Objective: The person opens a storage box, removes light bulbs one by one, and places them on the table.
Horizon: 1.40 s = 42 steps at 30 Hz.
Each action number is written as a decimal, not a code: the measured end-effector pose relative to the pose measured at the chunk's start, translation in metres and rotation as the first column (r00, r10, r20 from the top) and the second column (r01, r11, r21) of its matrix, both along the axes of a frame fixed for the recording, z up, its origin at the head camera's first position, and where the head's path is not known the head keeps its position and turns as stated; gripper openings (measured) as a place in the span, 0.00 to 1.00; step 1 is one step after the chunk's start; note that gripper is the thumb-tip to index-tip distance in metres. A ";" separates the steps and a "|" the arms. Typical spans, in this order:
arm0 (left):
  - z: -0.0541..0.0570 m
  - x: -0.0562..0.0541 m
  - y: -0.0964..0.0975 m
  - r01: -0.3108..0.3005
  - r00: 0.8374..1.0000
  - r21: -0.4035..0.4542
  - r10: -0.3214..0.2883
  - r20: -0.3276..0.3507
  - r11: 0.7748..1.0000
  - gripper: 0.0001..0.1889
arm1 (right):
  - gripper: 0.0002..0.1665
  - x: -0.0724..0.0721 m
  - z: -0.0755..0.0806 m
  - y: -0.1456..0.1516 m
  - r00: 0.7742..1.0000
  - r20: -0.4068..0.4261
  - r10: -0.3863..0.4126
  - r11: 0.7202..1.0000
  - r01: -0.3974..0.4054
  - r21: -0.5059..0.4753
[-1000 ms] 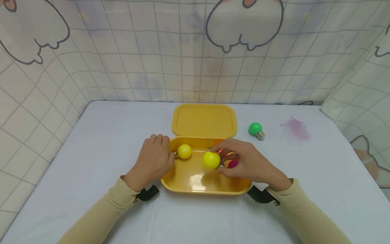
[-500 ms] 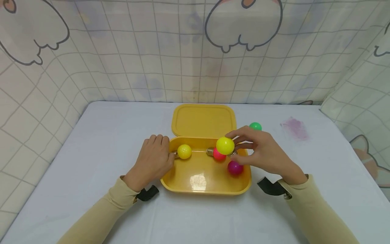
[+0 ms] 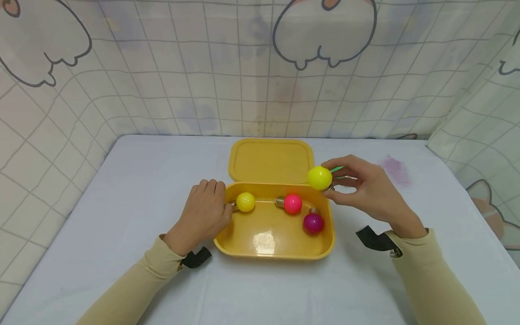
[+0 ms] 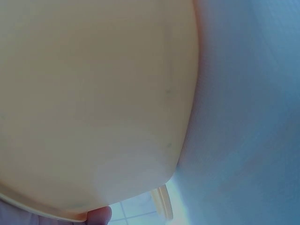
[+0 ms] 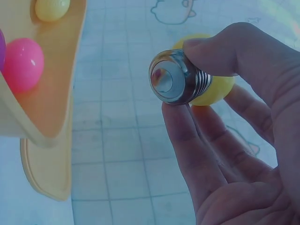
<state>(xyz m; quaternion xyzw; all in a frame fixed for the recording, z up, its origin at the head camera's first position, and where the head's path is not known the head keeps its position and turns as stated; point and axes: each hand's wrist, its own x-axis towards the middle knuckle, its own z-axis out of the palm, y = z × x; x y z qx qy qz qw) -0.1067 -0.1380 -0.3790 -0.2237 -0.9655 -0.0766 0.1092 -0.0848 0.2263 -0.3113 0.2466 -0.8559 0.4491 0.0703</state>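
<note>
Between thumb and fingers, my right hand pinches a bright yellow light bulb by its threaded metal base. It holds the bulb up above the back right corner of a yellow plastic box. My left hand grips the box's left rim; in the left wrist view the box wall fills most of the picture. Inside the box lie a second yellow bulb beside the left thumb, a pink bulb and a purple bulb.
The box's yellow lid lies flat just behind it. A green bulb on the white-covered table is mostly hidden by my right hand. A pinkish stain marks the cloth at the right. A grid-patterned curtain hangs behind.
My right hand has lifted the yellow bulb from inside the box up and rightward to the back right corner, uncovering the pink and purple bulbs and covering the green one. My left hand stays put.
</note>
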 end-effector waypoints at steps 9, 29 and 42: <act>-0.002 0.000 -0.002 0.003 1.000 0.006 -0.003 -0.003 1.000 0.10 | 0.32 -0.010 -0.002 0.010 1.000 0.013 -0.012 0.998 0.013 -0.060; -0.002 0.000 -0.002 0.007 1.000 -0.002 -0.008 -0.018 1.000 0.09 | 0.31 -0.022 -0.016 0.064 0.935 0.139 -0.327 0.944 0.315 0.101; -0.003 0.001 -0.001 0.023 0.999 -0.002 -0.023 -0.045 1.000 0.09 | 0.34 -0.031 -0.029 0.085 0.878 0.223 -0.423 0.906 0.412 0.097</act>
